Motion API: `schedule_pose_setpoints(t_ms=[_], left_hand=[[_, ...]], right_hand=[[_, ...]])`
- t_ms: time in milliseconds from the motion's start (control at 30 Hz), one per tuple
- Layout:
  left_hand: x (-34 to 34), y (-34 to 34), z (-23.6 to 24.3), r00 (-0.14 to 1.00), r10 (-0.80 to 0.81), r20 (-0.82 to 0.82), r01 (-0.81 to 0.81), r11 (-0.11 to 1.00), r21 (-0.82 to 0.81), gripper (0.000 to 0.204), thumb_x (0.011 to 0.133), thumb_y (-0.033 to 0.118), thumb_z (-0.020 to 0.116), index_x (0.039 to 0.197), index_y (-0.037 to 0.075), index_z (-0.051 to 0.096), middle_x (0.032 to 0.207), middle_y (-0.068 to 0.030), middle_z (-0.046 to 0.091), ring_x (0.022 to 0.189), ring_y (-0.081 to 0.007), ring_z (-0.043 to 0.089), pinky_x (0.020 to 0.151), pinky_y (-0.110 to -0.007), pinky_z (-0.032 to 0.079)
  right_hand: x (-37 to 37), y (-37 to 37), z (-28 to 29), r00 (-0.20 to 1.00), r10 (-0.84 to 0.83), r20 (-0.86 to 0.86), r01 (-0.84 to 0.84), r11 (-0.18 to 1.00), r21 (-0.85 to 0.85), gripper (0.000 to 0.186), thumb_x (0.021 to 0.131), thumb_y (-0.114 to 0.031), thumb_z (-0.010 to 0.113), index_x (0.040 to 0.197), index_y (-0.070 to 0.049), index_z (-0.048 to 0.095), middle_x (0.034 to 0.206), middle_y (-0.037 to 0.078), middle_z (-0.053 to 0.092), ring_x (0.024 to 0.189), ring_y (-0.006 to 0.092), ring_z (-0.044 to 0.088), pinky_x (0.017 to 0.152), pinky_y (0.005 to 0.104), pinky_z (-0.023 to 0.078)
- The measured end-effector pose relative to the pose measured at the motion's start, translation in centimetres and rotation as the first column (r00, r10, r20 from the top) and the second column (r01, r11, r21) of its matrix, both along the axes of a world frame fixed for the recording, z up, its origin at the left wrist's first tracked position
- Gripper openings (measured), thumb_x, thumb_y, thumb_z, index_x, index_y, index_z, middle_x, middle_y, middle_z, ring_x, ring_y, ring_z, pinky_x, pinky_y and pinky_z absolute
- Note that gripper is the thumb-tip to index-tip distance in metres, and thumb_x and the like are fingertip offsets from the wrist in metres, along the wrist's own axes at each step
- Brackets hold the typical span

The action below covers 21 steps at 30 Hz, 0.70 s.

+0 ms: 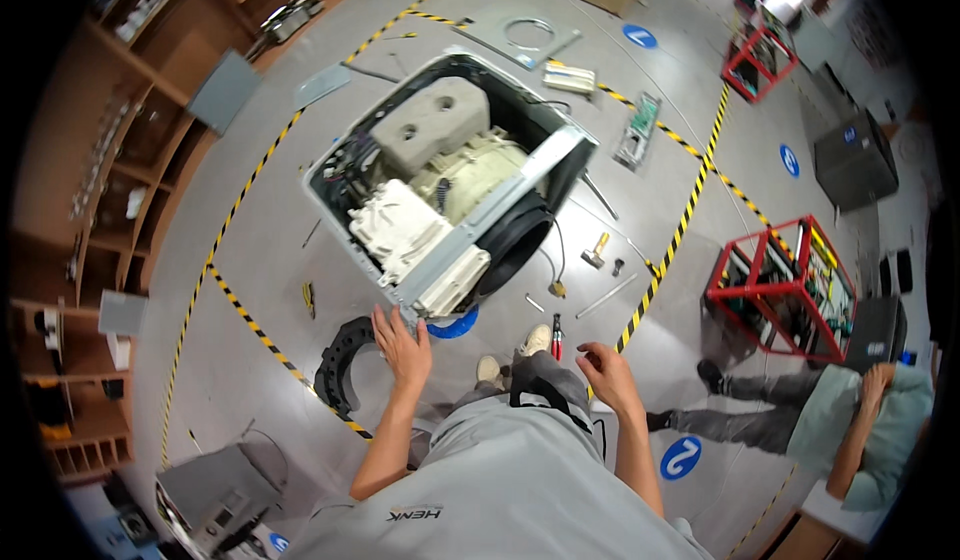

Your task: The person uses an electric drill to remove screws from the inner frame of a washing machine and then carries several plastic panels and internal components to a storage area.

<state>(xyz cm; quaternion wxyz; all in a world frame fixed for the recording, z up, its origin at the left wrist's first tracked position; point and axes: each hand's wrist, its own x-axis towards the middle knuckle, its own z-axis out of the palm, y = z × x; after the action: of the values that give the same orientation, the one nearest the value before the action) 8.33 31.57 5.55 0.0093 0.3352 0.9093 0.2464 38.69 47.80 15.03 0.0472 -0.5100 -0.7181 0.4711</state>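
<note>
In front of me stands an opened washing machine, its top off and its inside showing. A grey counterweight block, a cream detergent drawer housing and a black door gasket are visible on it. My left hand rests at the machine's near corner, fingers stretched out and seemingly touching the frame. My right hand hangs in the air to the right, fingers loosely bent and apart, holding nothing. Below it, near my shoes, red-handled pliers lie on the floor.
A black curved part lies left of my feet. A hammer, a metal rod and a circuit board tray lie to the right. Beyond are a red tool cart and a standing person. Wooden shelves line the left.
</note>
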Motion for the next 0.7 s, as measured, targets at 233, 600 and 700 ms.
schedule_pose_setpoints(t_ms=[233,600,700], left_hand=[[0.7,14.7,0.7,0.96,-0.24,-0.143,0.231,0.97,-0.078,0.053,0.09,0.029,0.055,0.131,-0.001,0.041,0.142,-0.0267,0.027,0.133,-0.0438,0.022,0.107,-0.056,0.018],[-0.9,24.7,-5.3,0.982,-0.094,-0.162,0.053,0.969,-0.241,0.061,0.094,0.045,0.041,0.14,0.005,0.037,0.146,-0.0226,0.03,0.136,-0.0395,0.024,0.109,-0.056,0.015],[-0.5,25.3,-6.1,0.976,-0.101,-0.195,0.054,0.971,-0.231,0.06,0.094,0.045,0.041,0.139,0.005,0.038,0.145,-0.0218,0.033,0.135,-0.0382,0.027,0.109,-0.055,0.016]], right_hand=[[9.4,2.8,-4.4,0.952,-0.303,-0.048,0.301,0.953,-0.043,0.024,0.086,-0.014,0.062,0.105,0.001,0.062,0.084,0.011,0.066,0.074,0.0173,0.061,0.069,0.0295,0.049],[18.5,6.5,-4.6,0.808,-0.589,0.005,0.582,0.796,-0.168,0.024,0.089,-0.01,0.06,0.109,0.002,0.061,0.083,0.004,0.06,0.073,0.0101,0.055,0.069,0.0237,0.046],[19.6,7.1,-5.3,0.825,-0.564,-0.017,0.555,0.817,-0.153,0.024,0.089,-0.01,0.059,0.109,0.003,0.06,0.084,0.004,0.06,0.074,0.0097,0.054,0.069,0.023,0.046]])
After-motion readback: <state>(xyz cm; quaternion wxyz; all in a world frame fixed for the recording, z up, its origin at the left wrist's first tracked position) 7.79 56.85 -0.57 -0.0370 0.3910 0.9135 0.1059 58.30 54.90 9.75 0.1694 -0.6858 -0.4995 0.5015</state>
